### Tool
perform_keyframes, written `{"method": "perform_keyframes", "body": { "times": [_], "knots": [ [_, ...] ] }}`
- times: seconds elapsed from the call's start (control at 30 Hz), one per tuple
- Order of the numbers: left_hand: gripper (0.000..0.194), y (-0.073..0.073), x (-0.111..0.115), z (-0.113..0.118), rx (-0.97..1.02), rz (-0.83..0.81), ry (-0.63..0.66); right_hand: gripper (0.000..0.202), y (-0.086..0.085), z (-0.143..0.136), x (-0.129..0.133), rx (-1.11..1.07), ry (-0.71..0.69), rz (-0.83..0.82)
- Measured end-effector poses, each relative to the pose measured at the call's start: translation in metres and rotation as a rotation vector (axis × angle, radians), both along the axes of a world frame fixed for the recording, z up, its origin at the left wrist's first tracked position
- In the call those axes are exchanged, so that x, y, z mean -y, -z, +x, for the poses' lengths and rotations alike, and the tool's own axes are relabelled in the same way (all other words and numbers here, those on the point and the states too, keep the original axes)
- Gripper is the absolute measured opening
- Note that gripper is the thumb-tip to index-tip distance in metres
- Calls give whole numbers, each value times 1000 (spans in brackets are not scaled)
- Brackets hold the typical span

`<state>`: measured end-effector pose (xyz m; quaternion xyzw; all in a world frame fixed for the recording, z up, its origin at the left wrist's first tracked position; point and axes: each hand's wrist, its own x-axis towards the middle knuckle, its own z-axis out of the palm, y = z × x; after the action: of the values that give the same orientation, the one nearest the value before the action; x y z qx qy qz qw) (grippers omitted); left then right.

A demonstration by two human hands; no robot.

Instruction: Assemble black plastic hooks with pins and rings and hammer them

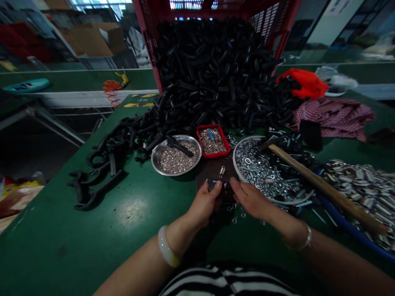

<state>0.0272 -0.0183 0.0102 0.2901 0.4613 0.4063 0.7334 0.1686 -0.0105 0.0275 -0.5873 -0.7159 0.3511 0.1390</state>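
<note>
My left hand (205,201) is closed around a black plastic part (212,183), its thumb lying on top. My right hand (249,198) reaches in from the other side, fingers pinched together at the right end of this part. A small shiny bit of metal shows between the two hands; what the right fingertips grip is too small to make out. Just beyond the part, a coil spring (222,171) lies on a dark brown board (202,169). Loose nuts or washers (235,220) are scattered on the green table below my right hand.
Beyond the board are a metal bowl (155,161) of small metal pieces and a red tray (228,151). At right stand a round tray (236,162) of hardware, a wooden-handled hammer (321,181) across it, and a blue basin (336,222). Black handles (216,78) heap from a red crate (146,37).
</note>
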Motion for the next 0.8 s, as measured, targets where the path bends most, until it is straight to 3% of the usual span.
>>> {"method": "perform_keyframes", "body": {
  "times": [0.07, 0.1, 0.27, 0.33, 0.47, 0.63, 0.7, 0.8],
  "knots": [
    [45, 1, -1, -1, -26, 22, 40, 53, 0, -1, 3, -20, 42, 160],
    [44, 2, -2, -1, -67, 58, 51, 54, 0, -2, 5, -76, 77, 138],
    [43, 7, -4, -6, -471, 474, 24, 58, 5, -6, 9, -538, 228, -642],
    [49, 9, -5, -11, -587, 563, 84, 57, 6, -6, 11, -601, 246, -726],
    [52, 10, -8, -18, -633, 584, 170, 61, 7, -12, 20, -575, 221, -531],
    [46, 4, -10, -20, -733, 657, 135, 62, 4, -15, 23, -548, 269, -540],
    [47, 2, -13, -22, -813, 713, 148, 61, 2, -8, 15, -392, 190, -349],
    [52, 3, -20, -29, -904, 804, 197, 43, 3, 6, -9, 8, 49, 188]
  ]
}}
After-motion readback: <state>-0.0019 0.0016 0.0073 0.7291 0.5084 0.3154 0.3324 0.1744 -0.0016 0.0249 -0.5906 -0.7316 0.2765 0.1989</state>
